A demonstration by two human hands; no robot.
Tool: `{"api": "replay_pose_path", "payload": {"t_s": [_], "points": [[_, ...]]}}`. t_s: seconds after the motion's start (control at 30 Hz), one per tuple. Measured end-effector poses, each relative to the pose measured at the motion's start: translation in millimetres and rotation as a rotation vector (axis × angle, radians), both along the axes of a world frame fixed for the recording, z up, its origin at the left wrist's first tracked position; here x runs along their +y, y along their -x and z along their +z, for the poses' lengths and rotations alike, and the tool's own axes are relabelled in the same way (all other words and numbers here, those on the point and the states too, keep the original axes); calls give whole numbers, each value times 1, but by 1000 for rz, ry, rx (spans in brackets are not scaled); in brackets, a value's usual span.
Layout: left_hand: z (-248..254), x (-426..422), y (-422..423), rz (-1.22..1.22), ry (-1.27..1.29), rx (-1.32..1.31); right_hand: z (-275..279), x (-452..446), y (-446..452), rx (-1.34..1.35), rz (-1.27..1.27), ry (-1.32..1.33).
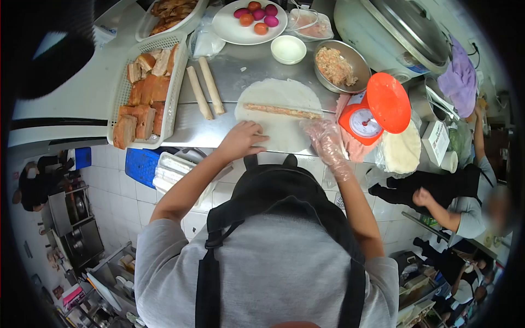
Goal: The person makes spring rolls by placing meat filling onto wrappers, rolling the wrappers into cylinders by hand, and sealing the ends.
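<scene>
A big round sheet of thin white dough (279,124) lies flat on the shiny grey metal table (246,60), right in front of the person. A long, thin strip of pinkish-orange filling (281,111) runs across it from side to side.

The bare left hand (243,141) is at the near left edge of the dough, with its fingers bent and its thumb apart from them. The right hand (328,143) wears a clear plastic glove and is at the near right edge. I can't tell if it is pinching anything.

Just past the right hand stands a bright orange plastic scale (363,117) with a round white dial (365,122). The dial has marks, but they are too small to read. The small white box (436,143) to the right has dark print on it, also too small to read. The big pot with a grey metal lid (391,38) has a blue label (418,69), and I can't read that either.

Two long, pale dough rolls (205,87) lie to the left of the sheet.
</scene>
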State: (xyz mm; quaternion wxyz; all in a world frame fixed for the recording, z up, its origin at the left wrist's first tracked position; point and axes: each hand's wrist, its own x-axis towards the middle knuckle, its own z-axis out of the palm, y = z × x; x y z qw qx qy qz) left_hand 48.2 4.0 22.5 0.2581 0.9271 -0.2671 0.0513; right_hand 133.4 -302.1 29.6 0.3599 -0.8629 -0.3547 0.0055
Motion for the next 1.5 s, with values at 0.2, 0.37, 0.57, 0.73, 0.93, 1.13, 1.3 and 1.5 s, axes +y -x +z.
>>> {"api": "replay_pose_path", "payload": {"t_s": [0.2,0.37,0.57,0.73,0.93,1.13,1.3,1.5], "points": [[-10,0,-15,-44,75,-56,6,27,37,46,-24,212],[2,6,-24,-98,159,178,3,25,53,20,-113,215],[21,11,-63,12,243,176,-10,10,38,-82,-320,43],[6,27,-147,147,505,836,6,27,-24,-157,-491,64],[-8,41,-170,8,236,652,-2,41,-65,-245,-540,158],[7,44,-171,-1,162,611,7,81,-40,-79,-395,214],[5,49,-168,-21,127,648,-16,119,-38,-3,-133,263],[-3,58,-162,-178,52,550,-9,106,-43,172,21,245]]}}
